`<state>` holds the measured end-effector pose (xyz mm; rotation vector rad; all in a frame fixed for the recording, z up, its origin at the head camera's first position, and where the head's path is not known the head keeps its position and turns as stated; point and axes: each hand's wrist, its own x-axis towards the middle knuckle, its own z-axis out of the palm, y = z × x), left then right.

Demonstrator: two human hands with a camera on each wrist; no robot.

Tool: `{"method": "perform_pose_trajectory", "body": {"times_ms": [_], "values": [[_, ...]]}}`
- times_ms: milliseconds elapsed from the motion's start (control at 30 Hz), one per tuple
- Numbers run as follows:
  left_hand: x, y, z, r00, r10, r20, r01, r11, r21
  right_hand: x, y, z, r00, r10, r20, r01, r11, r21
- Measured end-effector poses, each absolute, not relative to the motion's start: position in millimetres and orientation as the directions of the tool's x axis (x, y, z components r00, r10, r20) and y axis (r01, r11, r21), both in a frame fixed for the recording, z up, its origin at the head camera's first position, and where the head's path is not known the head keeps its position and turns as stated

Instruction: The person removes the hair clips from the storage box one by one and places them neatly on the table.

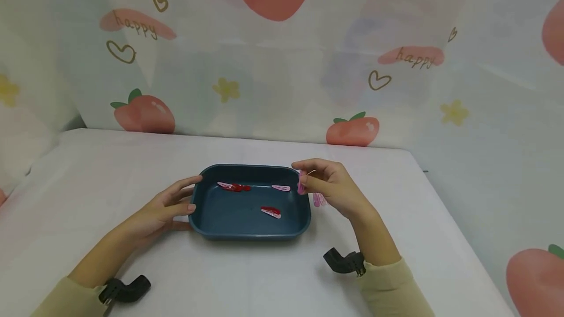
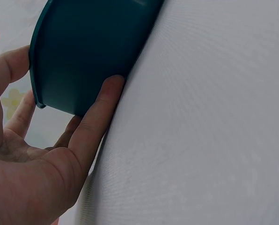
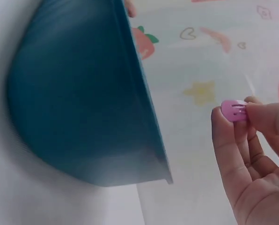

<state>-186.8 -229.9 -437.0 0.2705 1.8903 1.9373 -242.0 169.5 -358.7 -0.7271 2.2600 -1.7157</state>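
Note:
A dark blue tray (image 1: 246,235) sits on the white-covered table, with red and pink snap hair clips inside. My left hand (image 1: 165,212) touches the tray's left end; in the left wrist view the extended fingers (image 2: 112,89) lie against its rim and outer wall. Over the tray's right end, my right hand (image 1: 331,186) pinches a pink hair clip (image 3: 233,110) between thumb and fingertips. Inside lie a cluster of red clips (image 1: 238,188) with a pink one at the back left, a pink clip (image 1: 281,188) at the back right, and a red-and-pink pair (image 1: 270,212) nearer the front.
More pink clips (image 1: 319,200) lie on the table just right of the tray, partly behind my right hand. A patterned backdrop (image 1: 282,77) stands behind the table (image 1: 246,278). Each wrist carries a black camera mount (image 1: 345,261).

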Motion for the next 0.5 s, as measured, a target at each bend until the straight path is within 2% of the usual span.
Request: {"method": "perform_pose_trajectory", "body": {"times_ms": [200,500], "values": [[-185,-232,-436,-0.891,0.429,-0.145,-0.161,0.001,0.987,-243,173,-358,-0.861,-0.477,0.177,-0.309,0.214,-0.927],[-186,-230,-437,-0.895,0.417,-0.159,-0.172,0.005,0.985,-248,182,-359,-0.888,-0.424,0.180,-0.317,0.280,-0.906]]}}
